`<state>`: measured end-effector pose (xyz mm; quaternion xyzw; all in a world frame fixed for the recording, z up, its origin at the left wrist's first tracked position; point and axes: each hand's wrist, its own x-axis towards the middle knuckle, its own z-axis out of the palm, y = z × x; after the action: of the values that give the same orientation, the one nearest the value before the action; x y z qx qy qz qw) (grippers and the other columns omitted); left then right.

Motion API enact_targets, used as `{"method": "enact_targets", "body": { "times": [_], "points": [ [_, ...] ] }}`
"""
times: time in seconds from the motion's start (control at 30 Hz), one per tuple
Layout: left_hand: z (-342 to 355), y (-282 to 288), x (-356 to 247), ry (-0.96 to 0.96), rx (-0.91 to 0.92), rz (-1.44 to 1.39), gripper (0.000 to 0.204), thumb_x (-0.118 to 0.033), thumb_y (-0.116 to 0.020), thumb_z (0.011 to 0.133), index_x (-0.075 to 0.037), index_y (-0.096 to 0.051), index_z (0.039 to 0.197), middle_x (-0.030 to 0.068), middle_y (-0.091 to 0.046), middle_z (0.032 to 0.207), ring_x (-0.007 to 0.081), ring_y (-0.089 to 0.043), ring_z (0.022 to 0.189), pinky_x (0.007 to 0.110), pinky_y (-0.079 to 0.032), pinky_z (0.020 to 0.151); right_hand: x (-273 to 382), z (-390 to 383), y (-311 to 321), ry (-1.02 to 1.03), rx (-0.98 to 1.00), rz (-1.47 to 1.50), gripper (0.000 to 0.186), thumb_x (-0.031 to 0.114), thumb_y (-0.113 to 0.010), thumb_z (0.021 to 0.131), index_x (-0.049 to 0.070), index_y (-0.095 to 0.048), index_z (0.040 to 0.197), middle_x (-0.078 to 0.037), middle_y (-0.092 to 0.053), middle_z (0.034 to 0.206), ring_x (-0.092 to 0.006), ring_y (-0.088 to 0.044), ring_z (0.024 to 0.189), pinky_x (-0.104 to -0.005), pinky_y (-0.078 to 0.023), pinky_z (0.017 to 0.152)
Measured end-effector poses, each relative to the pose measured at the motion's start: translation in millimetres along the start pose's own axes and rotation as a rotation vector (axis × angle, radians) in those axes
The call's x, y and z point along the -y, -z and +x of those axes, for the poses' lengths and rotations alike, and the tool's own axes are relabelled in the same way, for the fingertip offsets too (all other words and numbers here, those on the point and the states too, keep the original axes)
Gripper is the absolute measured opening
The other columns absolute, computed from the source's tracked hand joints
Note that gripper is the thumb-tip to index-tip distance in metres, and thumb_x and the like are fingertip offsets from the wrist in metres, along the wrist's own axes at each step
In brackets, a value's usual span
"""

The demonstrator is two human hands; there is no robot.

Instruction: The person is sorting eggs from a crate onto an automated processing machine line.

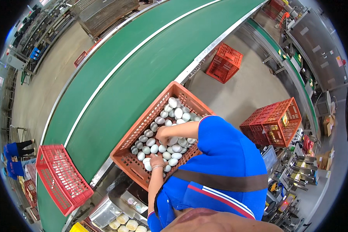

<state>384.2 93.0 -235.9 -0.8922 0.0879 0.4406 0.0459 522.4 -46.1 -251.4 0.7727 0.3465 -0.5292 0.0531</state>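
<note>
An orange-red plastic crate (121, 150) with slotted walls stands in front of me, tilted across the view beside the belt. Many whitish and pale grey-green eggs (178, 113) lie loose in it. My left hand (156, 161), a band at its wrist, reaches in at the near side with its fingers bent onto the eggs. Farther in, my right hand (163, 133) points down among them with its fingers curled. Both hands seem closed round eggs, though the fingertips are partly hidden.
A wide green conveyor belt (131, 83) runs past the crate. A red crate (65, 176) sits on it at the left. Other red crates (225, 62) stand on the floor at the right. A metal machine (106, 212) with pale rollers lies near left. People (13, 150) stand far left.
</note>
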Motion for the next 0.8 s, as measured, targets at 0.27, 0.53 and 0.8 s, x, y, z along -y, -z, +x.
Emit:
{"method": "enact_targets", "body": {
  "times": [0.27,0.53,0.8],
  "points": [
    [2.2,-4.9,3.0,0.03,0.007,-0.018,0.064,-0.051,-0.079,0.069,-0.017,-0.064,0.122,0.0223,-0.041,0.133,0.0345,-0.059,0.109,0.039,-0.05,0.093,25.8,-45.9,21.6,-0.032,-0.05,0.089,0.045,0.042,-0.077,0.072,0.019,-0.074,0.11,-0.002,-0.072,0.102,-0.0226,-0.068,0.095,-0.0405,-0.054,0.08],
    [-13.3,20.8,21.7,-0.084,-0.102,-0.31,0.07,-0.055,-0.078,0.068,-0.014,-0.063,0.123,0.0265,-0.054,0.13,0.0366,-0.058,0.115,0.042,-0.047,0.098,19.4,-27.9,11.3,-0.013,-0.182,0.082,0.069,0.048,-0.077,0.068,0.01,-0.063,0.124,-0.013,-0.069,0.11,-0.0307,-0.066,0.103,-0.0417,-0.052,0.088],
    [-85.4,53.2,16.5,-0.593,-0.493,-2.166,0.036,-0.029,-0.05,0.095,-0.007,-0.055,0.123,0.0075,-0.063,0.11,0.0187,-0.061,0.101,0.033,-0.051,0.089,-1.3,-39.7,4.9,0.137,-0.243,0.381,0.07,0.045,-0.077,0.069,0.011,-0.059,0.127,-0.015,-0.07,0.108,-0.0286,-0.067,0.1,-0.0413,-0.052,0.084]
  ]
}}
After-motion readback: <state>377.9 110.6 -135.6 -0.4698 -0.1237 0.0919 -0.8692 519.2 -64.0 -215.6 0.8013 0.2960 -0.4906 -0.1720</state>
